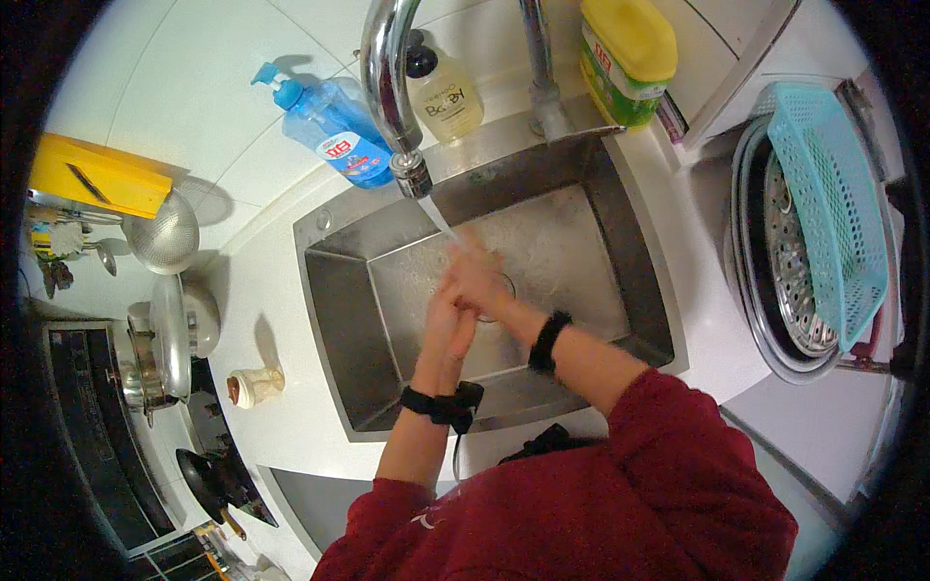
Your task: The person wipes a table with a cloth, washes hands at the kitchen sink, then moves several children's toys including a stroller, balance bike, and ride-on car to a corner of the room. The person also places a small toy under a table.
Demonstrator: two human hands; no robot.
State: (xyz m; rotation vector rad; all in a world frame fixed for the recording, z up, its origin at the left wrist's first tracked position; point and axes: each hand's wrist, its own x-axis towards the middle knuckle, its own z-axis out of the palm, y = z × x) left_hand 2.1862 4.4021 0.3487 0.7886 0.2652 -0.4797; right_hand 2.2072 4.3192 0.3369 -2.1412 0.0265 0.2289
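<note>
Water (439,217) runs from a chrome gooseneck faucet (383,80) onto my two hands, which are pressed together over a stainless steel sink (581,247). My right hand (477,276) lies over the fingers of my left hand (449,319), and its fingertips meet the stream. Both are blurred, and their overlap hides how the fingers are closed. No object shows in either hand. Black bands circle both wrists. Part of the round drain (508,289) shows beneath the hands.
Behind the sink stand a blue pump bottle (341,138), a clear soap bottle (449,102) and a yellow-green jug (628,62). A small jar (256,387) sits left. To the right, a turquoise basket (832,218) rests on nested metal pans. A strainer (166,232) hangs on the left wall.
</note>
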